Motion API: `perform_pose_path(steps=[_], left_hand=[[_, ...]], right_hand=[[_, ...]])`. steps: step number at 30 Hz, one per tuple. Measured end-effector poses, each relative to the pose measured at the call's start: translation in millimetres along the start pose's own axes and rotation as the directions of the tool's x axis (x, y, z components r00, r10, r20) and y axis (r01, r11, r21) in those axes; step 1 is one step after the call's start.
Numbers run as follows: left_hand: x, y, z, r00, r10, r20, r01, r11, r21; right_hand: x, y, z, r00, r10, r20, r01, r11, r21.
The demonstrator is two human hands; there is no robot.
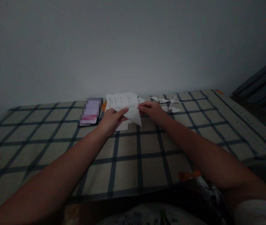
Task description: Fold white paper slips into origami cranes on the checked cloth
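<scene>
A printed sheet of paper is held up off the table between my two hands, one corner folded or pointing down. My left hand grips its lower left part, thumb on top of the print. At the right edge, my right hand pinches the paper between thumb and fingers. Beneath and behind lie more white sheets, partly hidden by the left hand and the held paper. Several folded paper cranes stand just beyond my right hand.
A phone with a lit, blurred screen lies left of the papers. The table is covered by a checked cloth and meets a plain wall at the back. Dark striped fabric shows at the far right.
</scene>
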State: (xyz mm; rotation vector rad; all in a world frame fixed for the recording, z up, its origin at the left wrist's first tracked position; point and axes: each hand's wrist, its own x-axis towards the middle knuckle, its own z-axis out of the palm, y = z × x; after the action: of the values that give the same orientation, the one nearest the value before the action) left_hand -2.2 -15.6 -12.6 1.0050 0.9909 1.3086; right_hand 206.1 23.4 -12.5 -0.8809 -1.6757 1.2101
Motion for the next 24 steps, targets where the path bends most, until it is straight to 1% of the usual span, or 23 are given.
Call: perform_pose_path(steps=[6,15,18,20,22,24], left_hand=[[-1.9,2.8,2.5,0.999,0.033,-0.001,-0.033,0.999,-0.030],[-3.0,1.0,3.4,0.997,0.069,0.025,-0.069,0.998,-0.012],[-2.5,1.5,3.3,0.997,0.073,0.014,-0.074,0.997,0.012],[-2.6,2.3,3.2,0.997,0.080,0.002,-0.080,0.997,0.020],[-2.8,2.7,3.0,0.995,0.099,0.007,-0.099,0.995,0.017],[-3.1,2.2,2.9,0.995,0.093,0.030,-0.093,0.995,0.018]], right_hand=[[-1.5,-1.9,1.2,0.999,-0.034,-0.013,0.034,0.999,-0.002],[0.4,-0.3,5.5,0.998,0.031,-0.056,-0.024,0.991,0.131],[-1.5,-1.8,5.8,0.999,0.028,-0.032,-0.024,0.993,0.113],[-3.1,-3.8,6.4,0.999,0.026,-0.039,-0.021,0.993,0.119],[-4.5,-6.2,7.1,0.999,0.012,-0.047,-0.006,0.994,0.108],[-5.3,-8.1,7.5,0.998,0.022,-0.056,-0.016,0.995,0.095]])
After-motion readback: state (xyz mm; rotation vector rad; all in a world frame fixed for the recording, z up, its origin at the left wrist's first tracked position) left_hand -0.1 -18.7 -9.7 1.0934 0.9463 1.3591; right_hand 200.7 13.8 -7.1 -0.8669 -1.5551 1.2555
